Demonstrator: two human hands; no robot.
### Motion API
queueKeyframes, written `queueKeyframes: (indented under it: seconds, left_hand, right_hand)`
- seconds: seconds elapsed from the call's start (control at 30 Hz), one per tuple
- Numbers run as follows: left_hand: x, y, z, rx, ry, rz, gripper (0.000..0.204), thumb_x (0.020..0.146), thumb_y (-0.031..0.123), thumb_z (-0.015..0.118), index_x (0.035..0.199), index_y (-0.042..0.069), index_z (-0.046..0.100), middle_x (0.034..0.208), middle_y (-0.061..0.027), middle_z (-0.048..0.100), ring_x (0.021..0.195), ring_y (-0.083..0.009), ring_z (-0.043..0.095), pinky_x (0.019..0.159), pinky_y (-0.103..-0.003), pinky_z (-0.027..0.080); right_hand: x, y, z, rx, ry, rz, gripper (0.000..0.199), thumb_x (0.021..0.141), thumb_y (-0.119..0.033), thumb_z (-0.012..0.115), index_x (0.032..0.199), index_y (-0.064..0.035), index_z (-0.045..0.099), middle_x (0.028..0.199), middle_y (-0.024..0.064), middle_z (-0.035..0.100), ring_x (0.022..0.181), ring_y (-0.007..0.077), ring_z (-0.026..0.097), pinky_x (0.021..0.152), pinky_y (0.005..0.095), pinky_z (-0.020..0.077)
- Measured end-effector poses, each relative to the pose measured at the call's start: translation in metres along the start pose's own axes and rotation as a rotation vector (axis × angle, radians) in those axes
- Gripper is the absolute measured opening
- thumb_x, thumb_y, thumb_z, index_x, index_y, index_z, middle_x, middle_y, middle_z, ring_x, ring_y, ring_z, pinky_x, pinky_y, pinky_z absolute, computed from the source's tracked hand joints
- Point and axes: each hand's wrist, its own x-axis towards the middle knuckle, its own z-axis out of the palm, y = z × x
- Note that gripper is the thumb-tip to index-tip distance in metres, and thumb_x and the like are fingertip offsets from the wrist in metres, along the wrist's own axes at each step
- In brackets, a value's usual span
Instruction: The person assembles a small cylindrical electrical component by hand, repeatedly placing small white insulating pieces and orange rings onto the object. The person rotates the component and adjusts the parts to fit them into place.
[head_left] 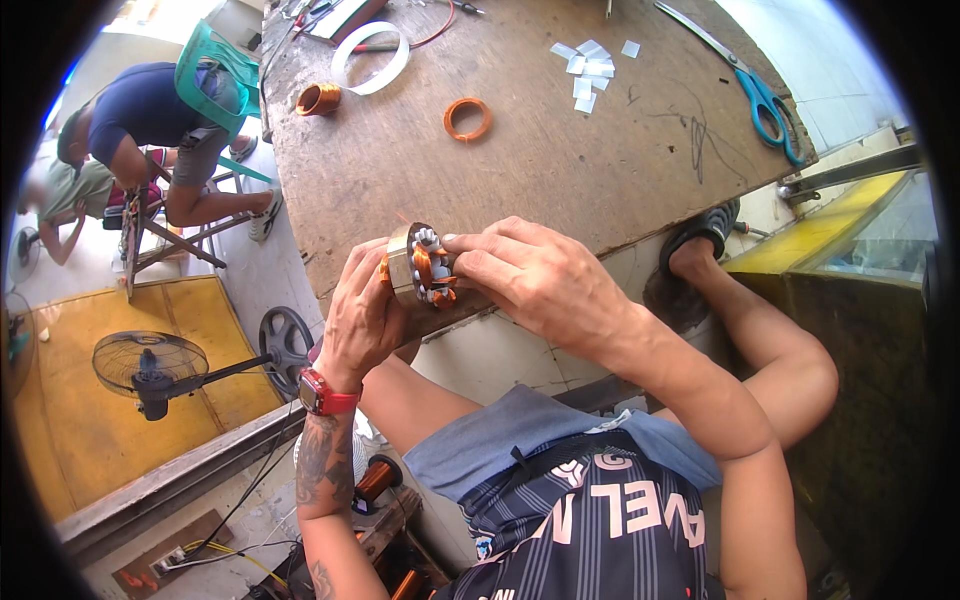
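Observation:
My left hand [358, 308] is wrapped round the outer side of a motor stator [402, 270], a short metal ring with copper windings and white slot liners inside. It is held tilted at the near edge of the wooden table [370, 185], its open face toward the right. My right hand [545, 285] has thumb and forefinger pinched together at that face, against the windings. Whatever lies between those fingertips is too small to make out. On the table beyond the stator lies a loose ring of copper wire [487, 120].
Farther back are a copper coil [318, 99], a white band [398, 72], white slips [592, 68] and blue-handled scissors [758, 98]. A fan [150, 365] stands at left; below it, wire spools [378, 480]. Two people [150, 110] sit at far left.

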Motion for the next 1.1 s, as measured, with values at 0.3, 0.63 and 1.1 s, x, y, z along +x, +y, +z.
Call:
queueKeyframes:
  seconds: [0.3,0.63,1.1]
  left_hand:
    - [-0.008,0.020,0.000,-0.020,0.095,-0.184,0.043,0.082,-0.009,0.069,0.123,0.000,0.070,0.126,-0.0171,0.071,0.122,-0.0384,0.066,0.107,-0.048,0.053]
    - [-0.028,0.024,-0.001,0.109,0.049,-0.092,0.033,0.087,-0.010,0.068,0.118,0.000,0.070,0.123,-0.0170,0.074,0.130,-0.0395,0.065,0.108,-0.049,0.052]
    - [-0.014,0.038,0.007,-0.099,0.287,-0.415,0.034,0.087,-0.007,0.069,0.120,-0.001,0.076,0.114,-0.0152,0.079,0.106,-0.0247,0.077,0.097,-0.035,0.059]
  right_hand:
    - [0.004,-0.015,0.005,0.110,0.033,0.161,0.023,0.086,-0.009,0.081,0.108,-0.0059,0.077,0.121,0.0050,0.076,0.110,0.0235,0.070,0.096,0.0376,0.0583]
    - [-0.009,-0.005,-0.002,-0.250,0.035,-0.185,0.028,0.094,-0.013,0.066,0.118,-0.0029,0.075,0.126,0.0088,0.074,0.109,0.0266,0.068,0.103,0.0414,0.0562]
    - [0.020,-0.011,0.004,0.051,-0.001,0.129,0.015,0.090,-0.011,0.076,0.102,-0.0029,0.074,0.101,0.0112,0.074,0.099,0.0286,0.071,0.090,0.0388,0.0603]
